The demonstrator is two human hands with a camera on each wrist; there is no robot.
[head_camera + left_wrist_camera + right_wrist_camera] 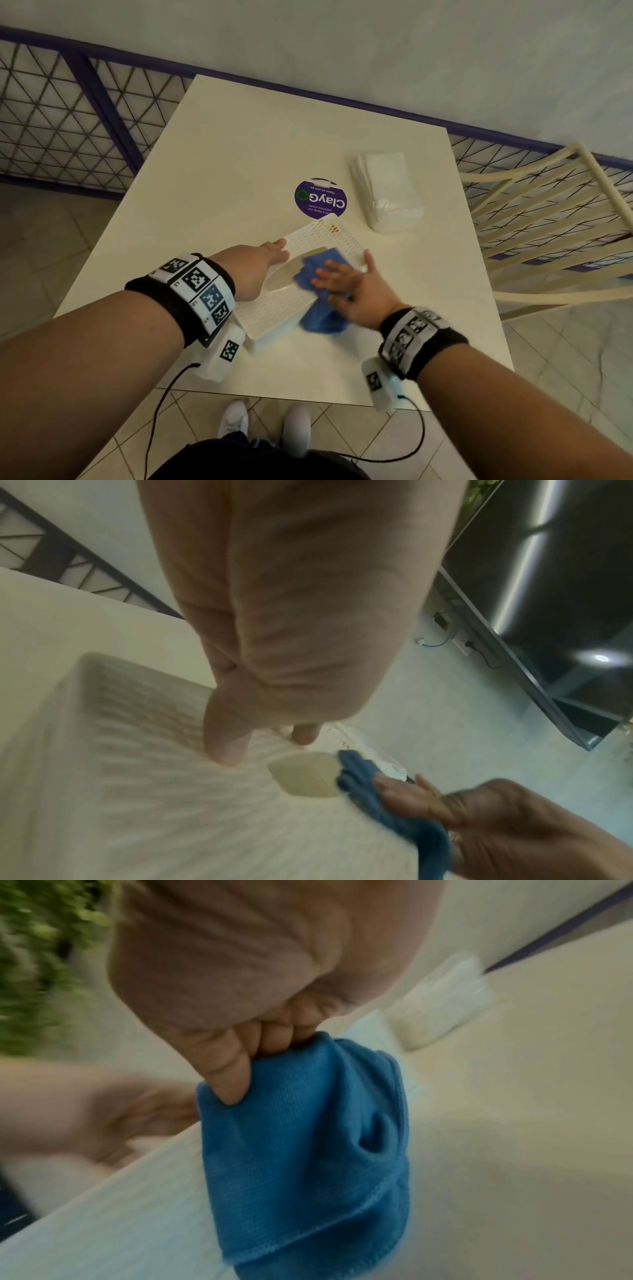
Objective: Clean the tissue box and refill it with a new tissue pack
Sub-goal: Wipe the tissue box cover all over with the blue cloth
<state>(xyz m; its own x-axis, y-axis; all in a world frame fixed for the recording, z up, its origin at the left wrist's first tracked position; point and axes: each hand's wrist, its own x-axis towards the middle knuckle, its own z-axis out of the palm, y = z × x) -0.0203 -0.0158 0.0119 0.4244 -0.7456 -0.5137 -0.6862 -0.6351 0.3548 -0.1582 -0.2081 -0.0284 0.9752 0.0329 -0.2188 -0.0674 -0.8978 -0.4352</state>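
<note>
A white tissue box point(318, 233) with a perforated top and an empty oval slot lies flat on the cream table point(239, 154). My left hand point(270, 253) rests on the box's left side with straight fingers; the left wrist view shows the thumb point(226, 745) lying on the box top point(154, 777). My right hand point(346, 279) holds a blue cloth point(322, 318) against the box's right side. In the right wrist view, thumb and fingers point(260, 1058) clasp the bunched cloth point(301, 1150), which drapes over the box edge point(120, 1218). A wrapped white tissue pack point(387, 192) lies beyond, to the right.
A round purple sticker point(320, 198) marks the table centre, just past the box. A cream slatted chair point(555, 222) stands at the table's right edge. Purple lattice railing point(51, 120) runs behind the table. Both pictures from the wrists are blurred by motion.
</note>
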